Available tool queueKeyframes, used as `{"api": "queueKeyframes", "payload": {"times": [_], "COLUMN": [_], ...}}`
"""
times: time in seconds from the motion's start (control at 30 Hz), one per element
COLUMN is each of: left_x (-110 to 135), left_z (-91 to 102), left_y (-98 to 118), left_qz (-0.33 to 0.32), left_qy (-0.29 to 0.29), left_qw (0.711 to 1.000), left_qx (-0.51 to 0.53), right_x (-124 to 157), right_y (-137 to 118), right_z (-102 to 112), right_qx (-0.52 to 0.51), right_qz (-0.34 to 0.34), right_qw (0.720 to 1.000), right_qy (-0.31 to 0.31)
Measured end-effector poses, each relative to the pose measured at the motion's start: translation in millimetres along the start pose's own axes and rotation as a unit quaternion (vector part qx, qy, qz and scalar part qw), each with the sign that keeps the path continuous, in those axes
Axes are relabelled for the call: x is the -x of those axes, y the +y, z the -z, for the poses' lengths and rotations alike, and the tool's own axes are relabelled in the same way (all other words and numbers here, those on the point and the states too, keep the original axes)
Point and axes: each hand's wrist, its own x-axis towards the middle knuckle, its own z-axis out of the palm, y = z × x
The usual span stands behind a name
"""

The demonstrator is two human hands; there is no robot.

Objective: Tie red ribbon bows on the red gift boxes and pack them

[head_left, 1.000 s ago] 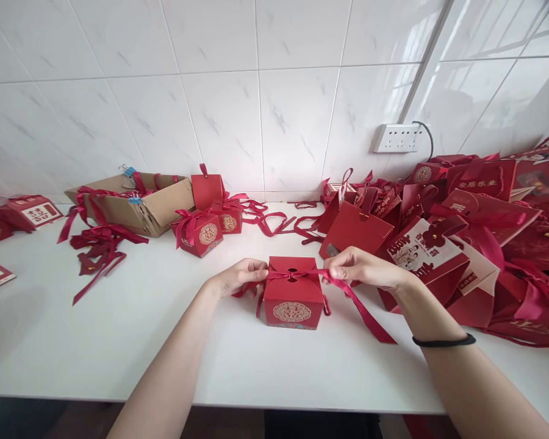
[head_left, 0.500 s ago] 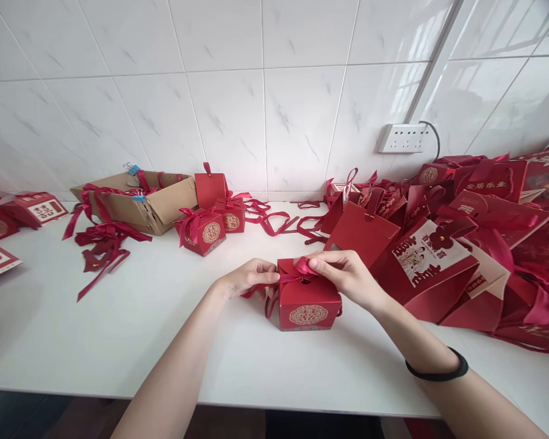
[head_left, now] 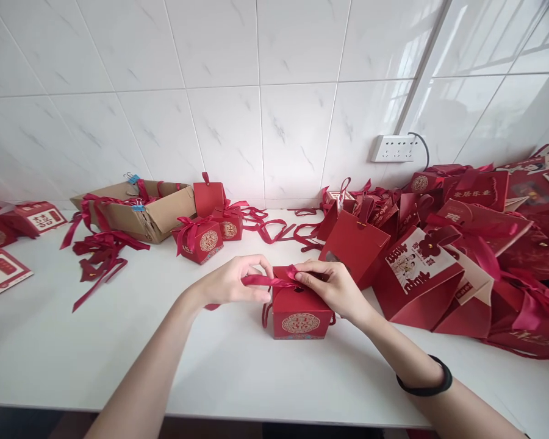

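A small red gift box (head_left: 301, 317) with a gold round emblem on its front stands on the white table (head_left: 119, 347) in front of me. A dark red ribbon (head_left: 268, 281) crosses its lid. My left hand (head_left: 232, 281) pinches the ribbon just left of the box. My right hand (head_left: 328, 286) rests on the lid and holds the ribbon at the middle. Ribbon ends hang down both sides of the box.
Two finished red boxes (head_left: 200, 238) with bows stand behind. A brown cardboard box (head_left: 137, 210) with ribbons sits at the back left, loose ribbons (head_left: 98, 256) beside it. A heap of red bags and flat boxes (head_left: 462, 244) fills the right. A wall socket (head_left: 394, 148) hangs on the tiles.
My right hand has come in from the box's right side onto the lid, folding the ribbon over. My left hand has lifted its ribbon end up beside the lid.
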Motion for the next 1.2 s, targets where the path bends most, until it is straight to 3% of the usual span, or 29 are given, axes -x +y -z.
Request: {"api": "queueKeyframes", "payload": {"times": [0.07, 0.17, 0.3, 0.47, 0.6, 0.77, 0.9, 1.03, 1.2], "left_x": [7, 12, 8, -14, -36, -56, -62, -56, -46], "left_z": [1.0, -0.1, -2.3, -7.1, -9.0, -10.0, -20.4, -35.0, -41.2], "left_y": [13, 34, 56, 72, 74, 44, 10, -6, -4], "left_qz": [0.019, 0.031, -0.040, -0.078, -0.107, -0.114, -0.129, -0.133, -0.131], "left_qy": [0.023, 0.066, 0.069, 0.003, 0.026, 0.125, 0.193, 0.217, 0.215], "left_qw": [0.993, 0.956, 0.915, 0.922, 0.928, 0.968, 0.969, 0.963, 0.965], "left_qx": [-0.116, -0.286, -0.396, -0.378, -0.355, -0.184, -0.081, -0.085, -0.075], "right_x": [0, -1, -2, -1, -1, -5, -8, -8, -4], "right_y": [1, 2, 1, 1, 2, 1, 2, 4, 5], "right_z": [-2, -4, -4, -2, 0, 2, 3, 2, -2], "right_qx": [-0.046, -0.082, -0.066, -0.016, -0.038, -0.086, -0.080, -0.075, -0.051], "right_qz": [-0.037, -0.083, -0.061, -0.002, -0.013, -0.026, -0.018, -0.018, -0.001], "right_qw": [0.998, 0.992, 0.995, 0.999, 0.999, 0.995, 0.993, 0.992, 0.993], "right_qy": [0.029, 0.050, 0.046, 0.034, 0.028, 0.030, 0.079, 0.096, 0.108]}}
